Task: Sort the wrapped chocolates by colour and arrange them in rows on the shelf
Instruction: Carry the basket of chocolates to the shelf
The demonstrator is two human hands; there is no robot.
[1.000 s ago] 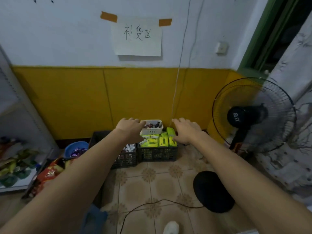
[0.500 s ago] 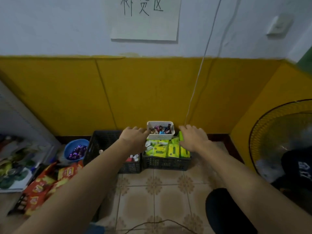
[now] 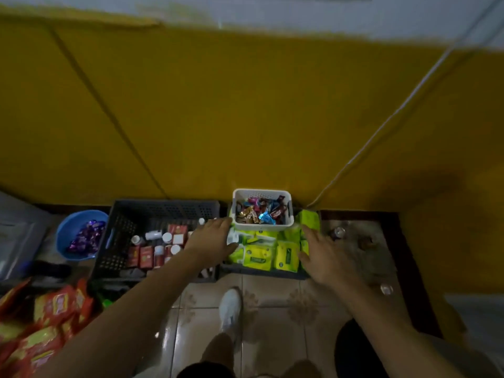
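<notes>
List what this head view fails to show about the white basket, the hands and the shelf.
Head view:
- Shelf: cut off by the left edge; its rows are unseen.
- Wrapped chocolates: the lower ones are hidden by the wall of the white basket.
- Left hand: blur hides whether its fingertips touch the basket.
- Green packets: print too blurred to read.

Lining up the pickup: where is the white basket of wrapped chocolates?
Head view, centre: the white perforated plastic basket sits atop yellow-green packets by the yellow wall, between left hand and right hand.
</notes>
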